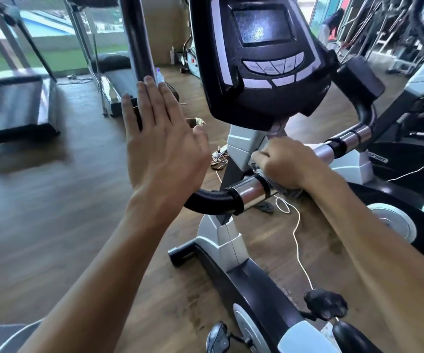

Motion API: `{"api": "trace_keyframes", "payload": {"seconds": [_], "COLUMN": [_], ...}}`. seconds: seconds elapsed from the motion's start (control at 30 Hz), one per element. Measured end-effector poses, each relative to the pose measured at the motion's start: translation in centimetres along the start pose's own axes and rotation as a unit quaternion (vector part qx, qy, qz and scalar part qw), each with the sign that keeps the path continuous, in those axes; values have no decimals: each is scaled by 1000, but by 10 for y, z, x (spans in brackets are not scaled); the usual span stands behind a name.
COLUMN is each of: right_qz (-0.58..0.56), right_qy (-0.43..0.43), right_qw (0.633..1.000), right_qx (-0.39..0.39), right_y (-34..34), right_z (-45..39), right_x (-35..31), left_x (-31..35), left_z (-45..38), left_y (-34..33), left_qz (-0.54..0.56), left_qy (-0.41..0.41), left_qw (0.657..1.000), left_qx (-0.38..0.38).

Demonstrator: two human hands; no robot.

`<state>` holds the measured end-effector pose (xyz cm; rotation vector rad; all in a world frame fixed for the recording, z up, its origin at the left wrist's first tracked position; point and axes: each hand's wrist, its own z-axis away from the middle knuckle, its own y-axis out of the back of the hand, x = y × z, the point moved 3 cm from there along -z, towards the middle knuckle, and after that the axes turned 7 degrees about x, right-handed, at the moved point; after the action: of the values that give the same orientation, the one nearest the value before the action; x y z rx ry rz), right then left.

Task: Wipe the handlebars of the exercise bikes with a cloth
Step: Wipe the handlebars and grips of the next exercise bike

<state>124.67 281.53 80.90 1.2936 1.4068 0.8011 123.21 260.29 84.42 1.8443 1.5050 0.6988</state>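
An exercise bike stands in front of me with a black console [261, 57] above its handlebar [246, 193]. The handlebar has black grips and chrome sections on both sides. My right hand [284, 164] grips a grey cloth [288, 191] wrapped round the middle of the bar, just right of the left chrome section. Most of the cloth is hidden under the fingers. My left hand [160, 138] is raised with flat, straight fingers in the air left of the console, holding nothing.
Two treadmills [14, 103] stand at the left by the windows. A white cable [297, 230] trails over the wooden floor [65, 212] beneath the bike. Another machine [409, 138] sits close on the right. A person [333, 24] bends over in the far background.
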Motion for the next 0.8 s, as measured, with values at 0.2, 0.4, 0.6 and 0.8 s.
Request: {"api": "trace_keyframes", "payload": {"seconds": [0.2,0.4,0.6,0.8], "right_qz": [-154,-22,-117,-134], "right_qy": [147,26,176,74], "right_qw": [953,993,966,975], "right_qx": [214,115,145,161], "right_y": [-14,-4,-19,-8], "right_z": [46,23,63,30], "right_x": [12,-13,-72,8], "left_x": [1,2,-2,-4], "left_z": [-1,-2,0,1], "left_y": [1,1,2,5], "left_qz": [4,2,18,15], "left_qy": [0,5,-6,-17], "left_qw": [1000,1000,1000,1000], "left_qx": [8,5,-7,-13]}}
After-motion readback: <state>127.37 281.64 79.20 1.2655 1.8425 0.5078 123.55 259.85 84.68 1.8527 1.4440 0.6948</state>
